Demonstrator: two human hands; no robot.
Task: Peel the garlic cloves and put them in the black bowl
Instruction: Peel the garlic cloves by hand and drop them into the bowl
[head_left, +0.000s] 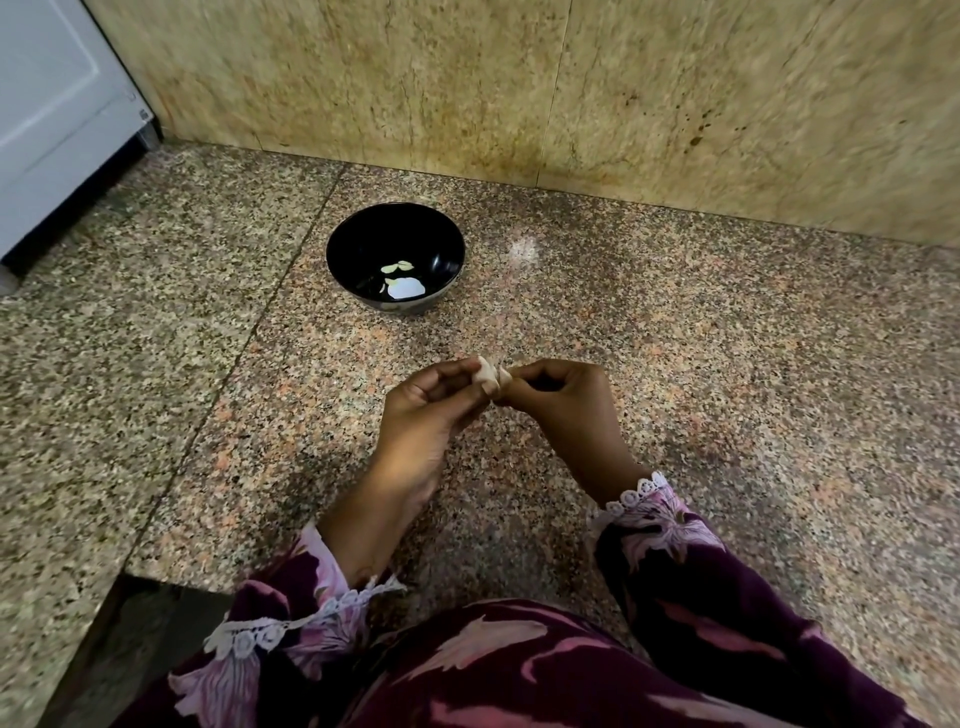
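A round, glossy black bowl (395, 258) sits on the speckled granite counter (727, 364), close to the yellowish stone wall (519, 78). Inside it lie a few pale peeled garlic cloves (397, 267) beside a bright white glare patch that hides part of the bowl's bottom. Nearer the camera than the bowl, both hands meet above the counter: the left hand (431, 410) and the right hand (558, 402) each pinch one small, papery-skinned beige garlic clove (490, 378) between curled fingertips. Most of the clove is covered by the fingers, so how much skin remains cannot be told. Purple floral sleeves (675, 540) with white lace cuffs run out of the bottom edge.
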